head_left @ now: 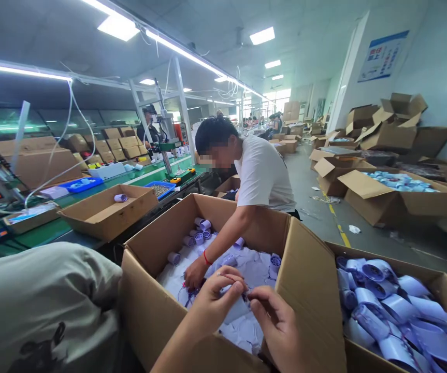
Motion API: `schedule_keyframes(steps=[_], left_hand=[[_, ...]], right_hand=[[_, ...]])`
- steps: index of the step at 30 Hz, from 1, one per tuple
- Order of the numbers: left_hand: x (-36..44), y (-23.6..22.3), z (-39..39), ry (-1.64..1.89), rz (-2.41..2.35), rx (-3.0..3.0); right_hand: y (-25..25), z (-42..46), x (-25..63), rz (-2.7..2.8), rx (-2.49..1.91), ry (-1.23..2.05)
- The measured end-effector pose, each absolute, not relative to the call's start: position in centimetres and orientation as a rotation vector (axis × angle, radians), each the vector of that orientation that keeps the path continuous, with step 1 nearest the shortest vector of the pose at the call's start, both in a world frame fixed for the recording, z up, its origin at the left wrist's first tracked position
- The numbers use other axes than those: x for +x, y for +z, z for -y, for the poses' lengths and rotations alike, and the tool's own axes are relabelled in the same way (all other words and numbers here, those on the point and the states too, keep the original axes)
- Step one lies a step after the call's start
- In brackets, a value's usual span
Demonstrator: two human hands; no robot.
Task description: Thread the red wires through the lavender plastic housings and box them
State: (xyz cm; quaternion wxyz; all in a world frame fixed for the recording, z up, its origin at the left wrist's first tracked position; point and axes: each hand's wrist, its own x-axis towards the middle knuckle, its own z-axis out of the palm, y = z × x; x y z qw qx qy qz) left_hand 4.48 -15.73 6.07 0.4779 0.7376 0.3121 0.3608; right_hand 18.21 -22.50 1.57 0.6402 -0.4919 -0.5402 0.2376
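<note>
My left hand (221,298) is closed in a pinch above the near side of a large open cardboard box (304,274). Close by on its right, my right hand (275,321) pinches with thumb and forefinger. Something small and dark, possibly thin wire, shows between the fingertips of both hands; I cannot make out what it is. Beneath them, white sheets (246,331) line the box, with several pale purple plastic cylinders (199,238) lying on top. A co-worker's hand (195,273), with a red string at the wrist, reaches into the box among dark and red wires.
A co-worker (265,173) in a white shirt leans over the far side. At right, another box (446,282) is heaped with purple cylinders (398,308). A shallow carton (106,220) and blue tray (160,189) stand along the green bench (39,228) at left. My clothed knee (48,295) is beside the box.
</note>
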Motion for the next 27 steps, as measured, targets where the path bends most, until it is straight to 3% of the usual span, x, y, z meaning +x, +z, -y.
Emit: schedule_keyframes(steps=[10, 14, 23, 27], left_hand=[[4.1, 5.7, 17.2, 0.827, -0.637, 1.808], [4.0, 5.6, 17.6, 0.826, -0.690, 1.791], [4.3, 5.1, 18.9, 0.883, -0.768, 1.802], [4.5, 5.3, 19.1, 0.887, -0.765, 1.814]], right_hand=[[2.7, 23.7, 19.9, 1.421, -1.068, 0.920], [2.4, 23.8, 20.2, 1.231, -1.045, 0.982], [2.2, 24.5, 21.0, 0.775, -0.700, 1.493], [1.4, 24.6, 21.4, 0.737, -0.706, 1.514]])
